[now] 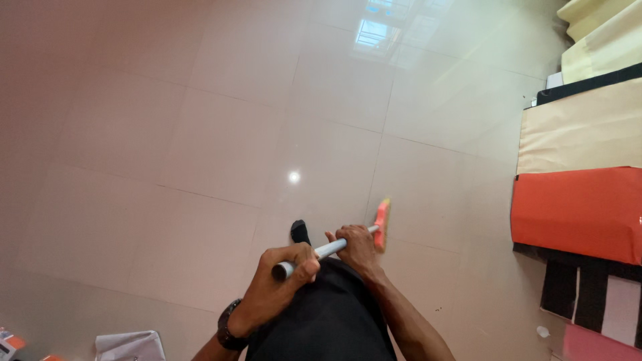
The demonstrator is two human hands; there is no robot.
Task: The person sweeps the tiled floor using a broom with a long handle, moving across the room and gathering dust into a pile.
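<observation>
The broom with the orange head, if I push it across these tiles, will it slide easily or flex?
The broom probably slides easily: the tiled floor looks glossy. Its grey handle looks rigid, so little flex. It seems light, though both hands hold it.

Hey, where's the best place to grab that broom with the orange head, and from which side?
Grip the broom on its grey handle, probably from above, not the orange head. The handle is a thin round tube that fingers can wrap, slanting up toward the person. The left hand holds near the top end, and the right hand holds lower, nearer the head.
</observation>
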